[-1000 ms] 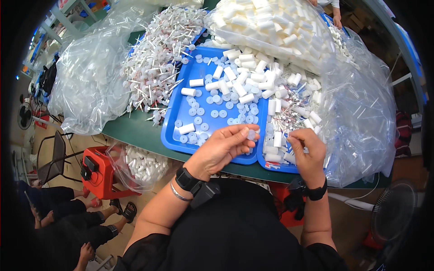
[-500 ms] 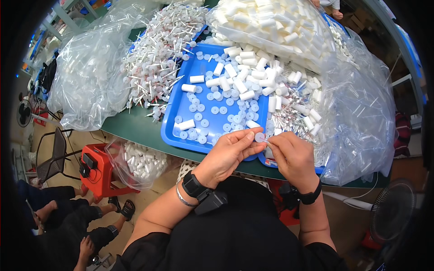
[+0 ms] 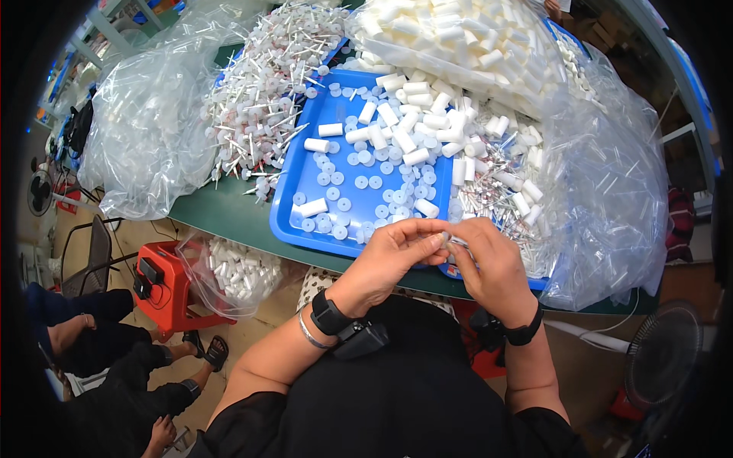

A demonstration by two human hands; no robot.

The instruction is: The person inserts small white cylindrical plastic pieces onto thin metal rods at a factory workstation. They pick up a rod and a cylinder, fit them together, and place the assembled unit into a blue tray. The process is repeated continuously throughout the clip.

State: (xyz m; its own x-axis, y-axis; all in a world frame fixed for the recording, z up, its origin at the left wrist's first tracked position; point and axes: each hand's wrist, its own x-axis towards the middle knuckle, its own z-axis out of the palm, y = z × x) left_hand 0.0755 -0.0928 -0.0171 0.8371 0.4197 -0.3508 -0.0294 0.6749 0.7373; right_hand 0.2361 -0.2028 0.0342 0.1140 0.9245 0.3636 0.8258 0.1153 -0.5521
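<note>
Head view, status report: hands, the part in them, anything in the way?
Left hand pinching small pale part. Right hand fingertips close against it; own grip unclear. Part mostly hidden by the hands; blue tray beyond, nothing seen blocking.

The left hand [image 3: 401, 252] and right hand [image 3: 492, 259] meet over the tray's [image 3: 305, 164] near right corner, pinching a pale piece [image 3: 445, 238], with pins [image 3: 256, 107] heaped far left.

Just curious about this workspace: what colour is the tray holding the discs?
Blue; the tray shows best in the head view.
</note>
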